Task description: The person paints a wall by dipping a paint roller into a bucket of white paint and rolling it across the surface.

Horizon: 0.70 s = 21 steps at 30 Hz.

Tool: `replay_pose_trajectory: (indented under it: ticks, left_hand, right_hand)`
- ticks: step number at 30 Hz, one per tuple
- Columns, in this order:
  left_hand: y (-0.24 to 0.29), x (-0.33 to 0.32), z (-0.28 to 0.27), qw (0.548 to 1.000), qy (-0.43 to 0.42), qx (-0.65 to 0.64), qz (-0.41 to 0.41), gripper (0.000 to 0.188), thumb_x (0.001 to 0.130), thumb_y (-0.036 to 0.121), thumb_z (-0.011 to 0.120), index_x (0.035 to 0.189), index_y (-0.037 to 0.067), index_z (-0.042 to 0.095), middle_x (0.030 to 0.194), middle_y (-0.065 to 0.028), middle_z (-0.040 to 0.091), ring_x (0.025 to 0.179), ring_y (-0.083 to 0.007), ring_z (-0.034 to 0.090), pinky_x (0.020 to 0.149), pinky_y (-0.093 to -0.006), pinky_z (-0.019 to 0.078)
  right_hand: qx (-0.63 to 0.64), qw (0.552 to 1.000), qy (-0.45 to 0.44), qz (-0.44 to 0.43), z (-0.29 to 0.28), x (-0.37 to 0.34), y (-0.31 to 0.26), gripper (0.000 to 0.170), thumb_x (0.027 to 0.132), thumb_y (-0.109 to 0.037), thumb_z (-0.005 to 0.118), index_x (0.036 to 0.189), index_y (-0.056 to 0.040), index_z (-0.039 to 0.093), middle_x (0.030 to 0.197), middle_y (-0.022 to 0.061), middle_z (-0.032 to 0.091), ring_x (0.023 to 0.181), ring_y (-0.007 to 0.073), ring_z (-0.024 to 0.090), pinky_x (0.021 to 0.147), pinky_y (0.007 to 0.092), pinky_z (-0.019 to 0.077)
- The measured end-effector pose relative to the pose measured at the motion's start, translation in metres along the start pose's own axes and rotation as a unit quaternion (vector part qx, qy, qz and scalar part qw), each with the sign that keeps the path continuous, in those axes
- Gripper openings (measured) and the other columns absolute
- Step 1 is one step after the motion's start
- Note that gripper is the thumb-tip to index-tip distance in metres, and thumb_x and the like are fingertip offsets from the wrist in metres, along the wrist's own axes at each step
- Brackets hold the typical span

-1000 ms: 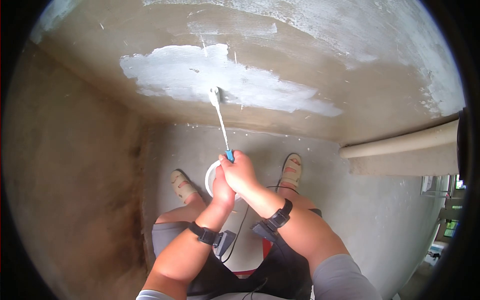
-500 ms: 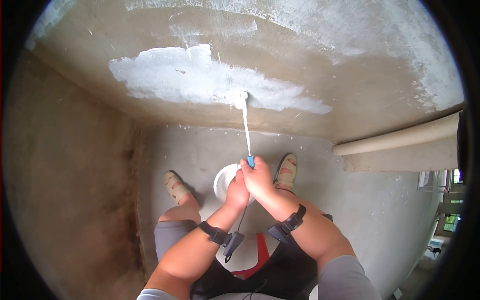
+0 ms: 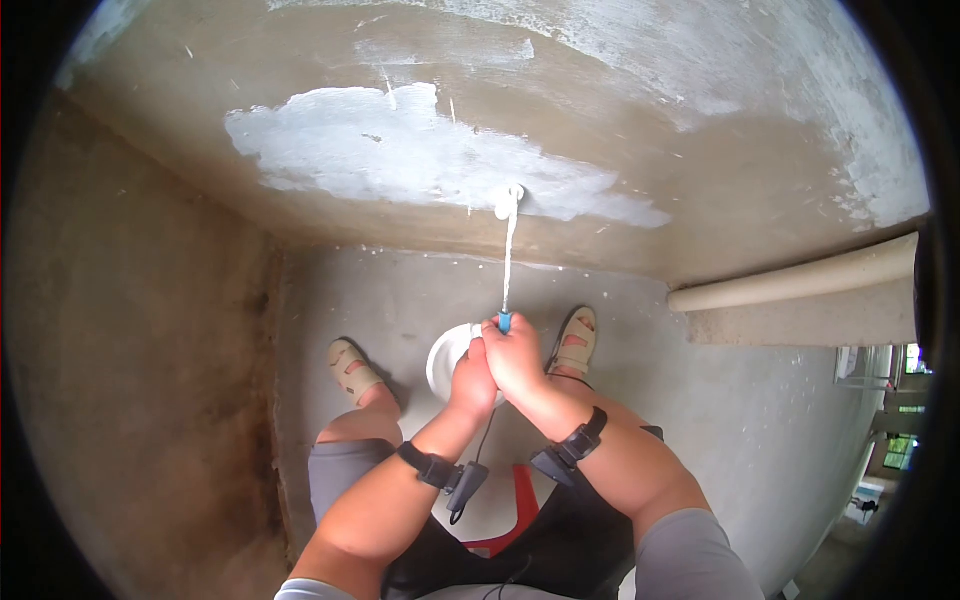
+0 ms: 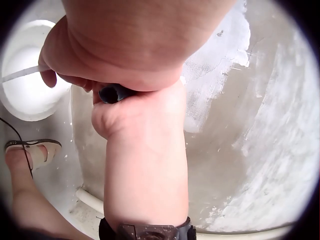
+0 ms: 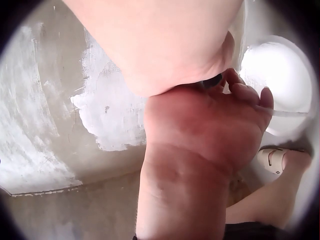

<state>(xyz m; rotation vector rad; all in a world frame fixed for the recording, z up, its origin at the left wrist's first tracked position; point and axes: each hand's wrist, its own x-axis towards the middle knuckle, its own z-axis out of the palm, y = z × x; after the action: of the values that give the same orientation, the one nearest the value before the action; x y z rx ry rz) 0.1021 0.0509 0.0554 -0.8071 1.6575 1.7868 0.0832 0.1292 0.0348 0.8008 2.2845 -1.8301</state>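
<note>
Roller [image 3: 503,204] met the lower edge of the white patch [image 3: 330,140] on the wall [image 3: 620,140]; the left hand [image 3: 473,380] and right hand [image 3: 516,358] were clamped together on its blue handle [image 3: 505,322]. Floor [image 3: 400,290] stretched between wall and white bucket [image 3: 437,370], which sat between the sandals [image 3: 577,346].

From here I see the handle [image 3: 505,323] as smooth blue plastic, the bucket [image 3: 439,365] as smooth white plastic, the far wall [image 3: 600,110] rough and matt, the right sleeve [image 3: 690,555] matt cloth.
</note>
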Motion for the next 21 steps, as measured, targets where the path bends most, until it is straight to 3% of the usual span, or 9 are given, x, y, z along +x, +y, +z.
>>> replay_pose_trajectory:
  ticks: [8,10,11,14,16,17,19,21]
  left_hand:
    - [-0.006,0.018,-0.033,0.999,0.031,-0.019,0.006,0.050,0.106,0.043,0.031,0.101,0.007,0.064,0.086,-0.0046,0.063,0.076,-0.0145,0.056,0.064,-0.0313,0.0449]
    - [-0.001,0.015,-0.039,0.995,0.055,-0.078,0.028,0.048,0.106,0.043,0.034,0.102,0.006,0.065,0.087,-0.0042,0.064,0.075,-0.0143,0.057,0.064,-0.0311,0.0454]
    - [0.002,0.013,-0.044,0.995,0.059,-0.080,0.028,0.048,0.106,0.043,0.034,0.102,0.006,0.065,0.087,-0.0042,0.064,0.075,-0.0143,0.057,0.064,-0.0311,0.0454]
    - [0.022,0.002,-0.055,0.988,0.067,-0.139,-0.010,0.047,0.105,0.044,0.038,0.105,0.005,0.065,0.089,-0.0041,0.064,0.079,-0.0135,0.059,0.066,-0.0305,0.0472]
    - [0.024,0.000,-0.062,0.984,0.074,-0.159,-0.004,0.047,0.105,0.044,0.039,0.108,0.005,0.065,0.091,-0.0036,0.065,0.081,-0.0133,0.059,0.067,-0.0301,0.0472]
    - [0.025,-0.001,-0.066,0.984,0.076,-0.160,-0.005,0.047,0.105,0.044,0.039,0.108,0.005,0.065,0.091,-0.0036,0.065,0.081,-0.0133,0.059,0.067,-0.0301,0.0472]
    - [0.026,-0.002,-0.072,0.987,0.079,-0.137,-0.003,0.057,0.103,0.043,0.036,0.112,-0.005,0.065,0.106,-0.0140,0.071,0.099,-0.0210,0.066,0.086,-0.0329,0.0504]
    - [0.024,-0.001,-0.077,0.986,0.084,-0.144,0.005,0.056,0.103,0.043,0.036,0.113,-0.005,0.065,0.106,-0.0138,0.071,0.099,-0.0208,0.066,0.086,-0.0327,0.0505]
  right_hand:
    - [0.028,0.996,-0.083,0.002,0.035,0.000,-0.026,0.020,0.092,-0.017,0.066,0.094,0.0024,0.063,0.080,0.0158,0.069,0.074,0.0252,0.067,0.070,0.0384,0.0520]
    - [0.029,0.996,-0.082,0.012,0.046,-0.003,-0.031,0.013,0.093,-0.011,0.066,0.092,0.0017,0.062,0.079,0.0058,0.065,0.071,0.0128,0.058,0.066,0.0310,0.0491]
    - [0.029,0.996,-0.086,0.012,0.051,-0.006,-0.034,0.013,0.093,-0.011,0.066,0.092,0.0017,0.062,0.079,0.0058,0.065,0.071,0.0128,0.058,0.066,0.0310,0.0491]
    - [0.055,0.995,-0.076,0.021,0.065,-0.011,-0.041,0.013,0.093,-0.011,0.065,0.091,0.0018,0.062,0.079,0.0064,0.065,0.072,0.0133,0.058,0.066,0.0314,0.0491]
    - [0.049,0.997,-0.064,0.018,0.074,-0.014,-0.041,0.021,0.093,-0.016,0.064,0.095,0.0044,0.062,0.081,0.0188,0.069,0.075,0.0272,0.067,0.071,0.0393,0.0522]
    - [0.048,0.997,-0.065,0.019,0.077,-0.015,-0.041,0.021,0.093,-0.016,0.064,0.095,0.0044,0.062,0.081,0.0188,0.069,0.075,0.0272,0.067,0.071,0.0393,0.0522]
    - [0.050,0.997,-0.056,0.022,0.083,-0.017,-0.042,0.022,0.093,-0.017,0.063,0.096,0.0048,0.063,0.082,0.0194,0.069,0.077,0.0290,0.068,0.072,0.0401,0.0523]
    - [0.047,0.997,-0.063,0.018,0.088,-0.018,-0.044,0.023,0.093,-0.018,0.063,0.096,0.0048,0.063,0.083,0.0193,0.069,0.078,0.0296,0.068,0.073,0.0403,0.0524]
